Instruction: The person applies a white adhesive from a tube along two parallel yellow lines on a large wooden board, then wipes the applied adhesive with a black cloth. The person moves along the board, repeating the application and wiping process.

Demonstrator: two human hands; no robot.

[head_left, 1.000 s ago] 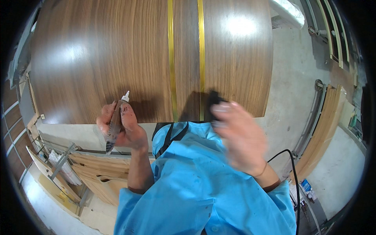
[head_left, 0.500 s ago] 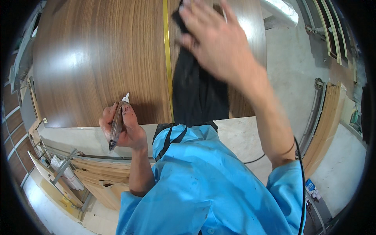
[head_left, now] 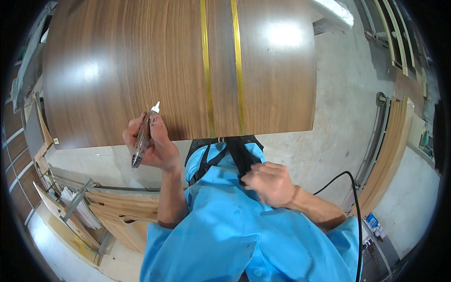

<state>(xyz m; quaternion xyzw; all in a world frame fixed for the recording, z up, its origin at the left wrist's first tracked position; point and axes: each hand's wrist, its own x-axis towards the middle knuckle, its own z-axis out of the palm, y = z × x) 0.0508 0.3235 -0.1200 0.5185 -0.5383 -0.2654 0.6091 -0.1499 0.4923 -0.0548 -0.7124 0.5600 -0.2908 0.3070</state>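
Note:
In my left hand (head_left: 156, 145), the fingers are closed round a slim clear squeeze tube (head_left: 142, 136) with dark contents. Its white nozzle points up and away, over the near edge of a brown wood-grain panel (head_left: 127, 70). Two gold strips (head_left: 205, 61) run front to back across this panel, a darker band lying between them. My right hand (head_left: 270, 182) is drawn back against my blue shirt, fingers curled on a bunched black cloth (head_left: 240, 155) that hangs at my waist. Part of the cloth is hidden by the hand.
Stacked wooden boards (head_left: 387, 155) lie on the right, and more boards (head_left: 124, 211) rest on a metal rack at lower left. A black cable (head_left: 353, 188) loops past my right elbow. At the panel's far right corner is a white wrapped roll (head_left: 334, 13).
My right hand has come back from the panel to my waist, pulling the black cloth off it and uncovering the second gold strip. The left hand with the tube has shifted slightly.

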